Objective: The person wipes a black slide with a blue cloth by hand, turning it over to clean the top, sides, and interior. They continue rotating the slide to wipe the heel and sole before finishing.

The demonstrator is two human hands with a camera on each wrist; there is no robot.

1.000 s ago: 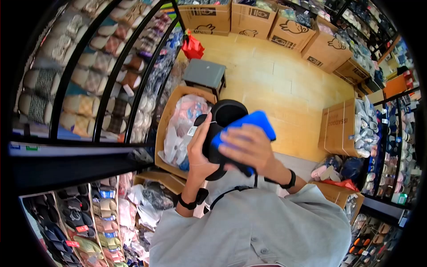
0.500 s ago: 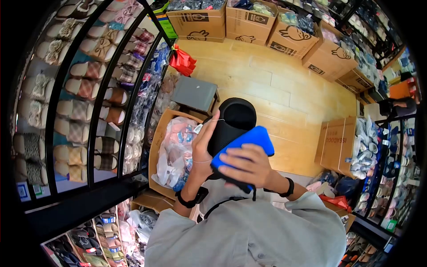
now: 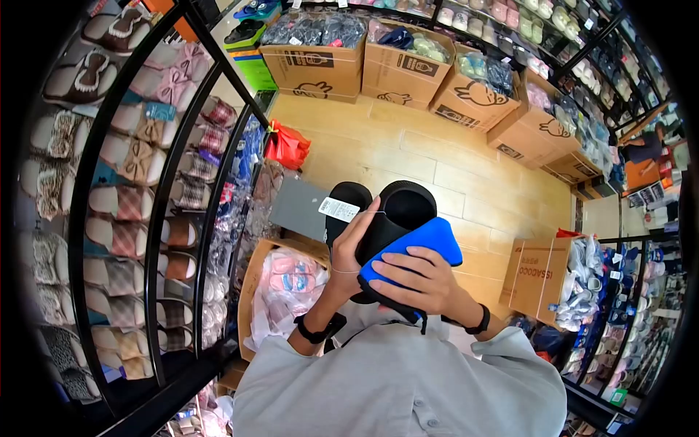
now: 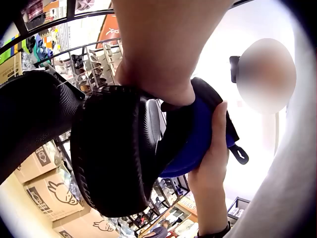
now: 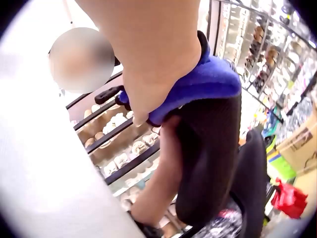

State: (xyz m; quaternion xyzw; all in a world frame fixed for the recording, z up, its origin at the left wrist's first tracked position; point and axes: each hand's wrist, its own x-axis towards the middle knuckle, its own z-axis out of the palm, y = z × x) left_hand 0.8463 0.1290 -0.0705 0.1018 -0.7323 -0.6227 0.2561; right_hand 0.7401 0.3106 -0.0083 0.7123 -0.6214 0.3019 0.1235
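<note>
In the head view my left hand [image 3: 351, 251] holds a pair of black slippers [image 3: 382, 231] in front of the grey shirt, fingers pointing up along their side. A white tag [image 3: 338, 209] on a thin string lies over the left slipper. My right hand [image 3: 422, 280] grips a blue plush cleaning pad [image 3: 441, 237], its fingers spread across the top. That pad rests against the right slipper and covers its lower part. Black edging and a hanging loop [image 4: 240, 154] show on the pad in the left wrist view.
Racks of slippers [image 3: 120, 273] line the left side. A grey stool [image 3: 295, 207] and an open carton [image 3: 251, 291] of bagged slippers stand by them. Several cartons [image 3: 473, 91] curve along the back, and another carton [image 3: 535, 273] stands at right. A red bag [image 3: 287, 146] hangs at the left rack's end.
The head view has shifted, showing more of the back cartons. The pad and slippers sit lower and slightly further right in view. The left slipper and its tag show more fully.
</note>
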